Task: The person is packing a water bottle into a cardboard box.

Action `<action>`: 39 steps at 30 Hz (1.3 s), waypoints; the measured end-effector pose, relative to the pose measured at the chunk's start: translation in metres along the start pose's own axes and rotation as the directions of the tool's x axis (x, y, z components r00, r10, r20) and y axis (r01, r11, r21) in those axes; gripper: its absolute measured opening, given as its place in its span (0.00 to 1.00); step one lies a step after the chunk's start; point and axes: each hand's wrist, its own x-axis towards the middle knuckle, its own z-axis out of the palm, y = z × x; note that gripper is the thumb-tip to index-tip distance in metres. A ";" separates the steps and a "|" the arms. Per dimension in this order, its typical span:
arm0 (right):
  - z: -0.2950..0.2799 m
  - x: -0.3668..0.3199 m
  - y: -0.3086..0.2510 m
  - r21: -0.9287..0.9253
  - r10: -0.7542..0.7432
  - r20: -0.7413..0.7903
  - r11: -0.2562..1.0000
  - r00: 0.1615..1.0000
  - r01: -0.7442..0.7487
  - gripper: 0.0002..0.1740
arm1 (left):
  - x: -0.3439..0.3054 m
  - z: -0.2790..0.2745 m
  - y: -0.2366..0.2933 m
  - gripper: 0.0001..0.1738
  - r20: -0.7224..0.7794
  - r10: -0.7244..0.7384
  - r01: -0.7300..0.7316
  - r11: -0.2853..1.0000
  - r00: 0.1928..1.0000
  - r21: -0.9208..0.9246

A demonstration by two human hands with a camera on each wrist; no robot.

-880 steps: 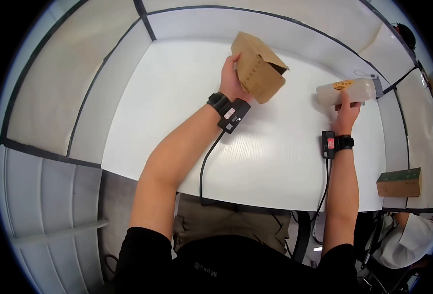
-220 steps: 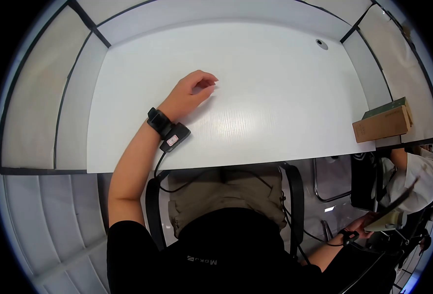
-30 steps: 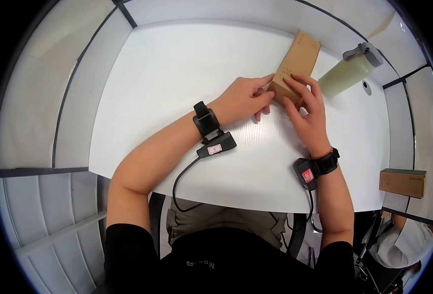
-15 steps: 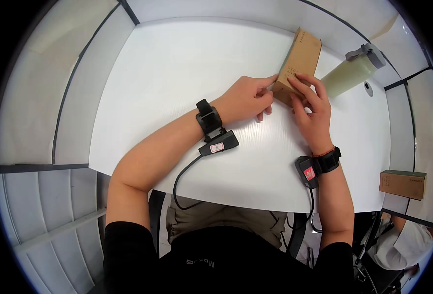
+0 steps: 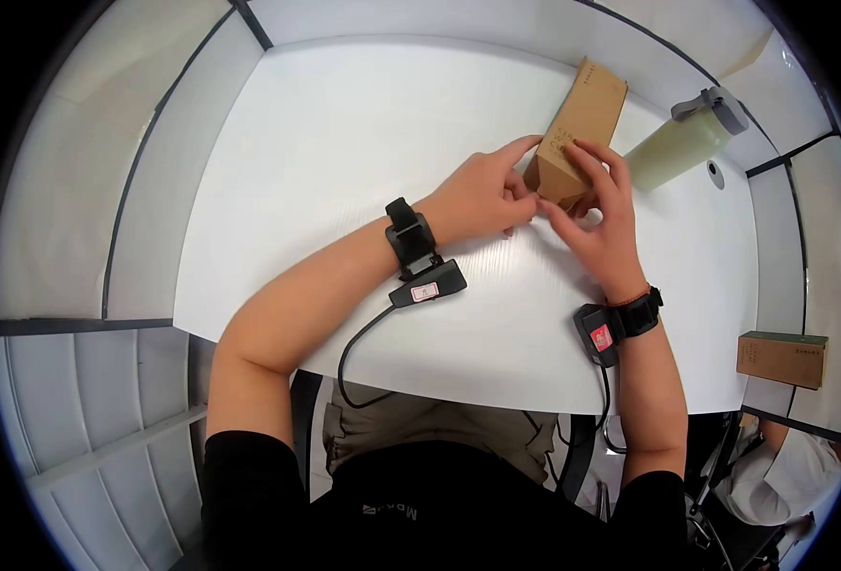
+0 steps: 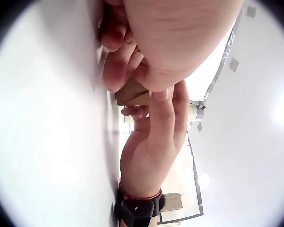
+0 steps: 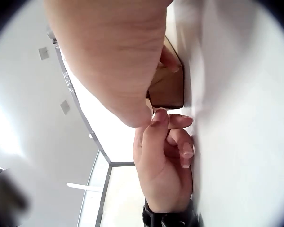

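Note:
A long brown cardboard box [image 5: 582, 109] lies on the white table [image 5: 344, 143], its near end between my two hands. My left hand [image 5: 487, 190] holds that end's left side, index finger stretched along the box and thumb at its corner. Over the end's top and right side curl the fingers of my right hand [image 5: 599, 202], its thumb reaching toward the left hand. In the left wrist view the box corner [image 6: 132, 92] shows between my left hand [image 6: 170, 42] and right hand [image 6: 149, 146]. The right wrist view has the box end [image 7: 169, 87] above my left hand [image 7: 163, 156].
A pale green bottle [image 5: 675, 147] with a grey lid [image 5: 720, 103] is just right of the box. A small brown and green box [image 5: 782, 357] sits at the table's right edge. A person in white [image 5: 787, 466] is at the lower right. Low white walls ring the table.
Over the last second my right hand slid down the box's near end and its thumb came close to my left hand. The box turned slightly and barely shifted.

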 end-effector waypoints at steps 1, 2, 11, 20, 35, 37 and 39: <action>0.002 0.000 0.001 -0.025 -0.035 -0.004 0.999 0.999 0.035 0.37 | 0.001 0.001 -0.003 0.40 -0.023 0.010 -0.009 0.999 1.000 0.035; 0.004 0.000 0.001 -0.049 -0.070 -0.008 0.996 0.997 0.070 0.39 | 0.001 0.002 -0.005 0.41 -0.047 0.022 -0.018 0.997 0.999 0.070; 0.005 0.006 0.000 -0.294 0.021 -0.088 0.955 0.996 -0.046 0.45 | 0.005 0.008 0.006 0.30 -0.140 -0.007 0.037 0.977 0.990 0.210; -0.001 0.004 0.005 -0.200 -0.109 -0.091 0.976 0.990 0.089 0.40 | 0.003 0.009 0.004 0.29 -0.112 0.017 -0.020 1.000 0.994 -0.024; -0.003 0.004 0.004 0.003 -0.163 -0.059 0.987 0.985 0.163 0.29 | 0.003 0.001 0.002 0.30 -0.048 -0.068 0.060 0.987 0.997 -0.148; -0.004 0.004 0.006 0.044 -0.109 -0.087 0.993 0.990 0.113 0.27 | 0.004 0.002 0.000 0.30 -0.047 -0.061 0.055 0.991 0.997 -0.120; -0.004 0.002 0.007 0.145 0.025 -0.090 0.989 0.996 -0.012 0.24 | 0.005 0.004 0.000 0.30 -0.046 -0.040 0.036 0.994 0.998 -0.099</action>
